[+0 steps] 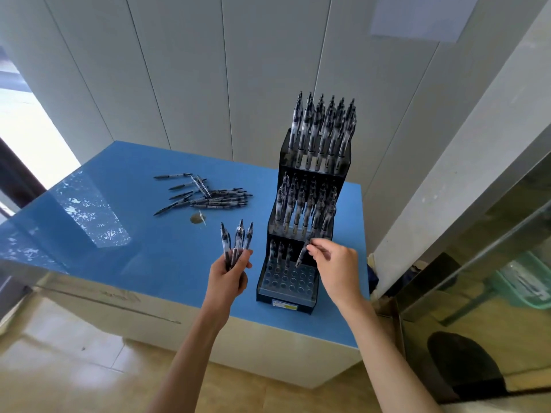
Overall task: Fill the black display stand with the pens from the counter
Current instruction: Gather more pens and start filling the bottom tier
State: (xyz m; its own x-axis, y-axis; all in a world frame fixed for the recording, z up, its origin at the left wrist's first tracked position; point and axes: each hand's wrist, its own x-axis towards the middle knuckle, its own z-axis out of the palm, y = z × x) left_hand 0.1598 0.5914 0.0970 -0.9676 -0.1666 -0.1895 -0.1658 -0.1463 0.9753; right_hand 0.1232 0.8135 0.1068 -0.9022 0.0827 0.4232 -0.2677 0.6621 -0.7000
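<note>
A black three-tier display stand (268, 289) stands on the blue counter (143, 254) at the right. Its top and middle tiers are packed with upright pens. Three pens stand in the back row of the bottom tier, whose other holes are open. My right hand (337, 268) pinches one pen (301, 255), tilted, tip down over the bottom tier's back row. Left of the stand, my left hand (228, 281) grips a bunch of several pens (237, 241) pointing up. A loose pile of pens (208, 195) lies farther back on the counter.
A small round brownish object (196, 218) lies on the counter just in front of the pile. White wall panels stand behind the counter. A glass-fronted cabinet (477, 278) is close on the right, and tiled floor lies below the counter's front edge.
</note>
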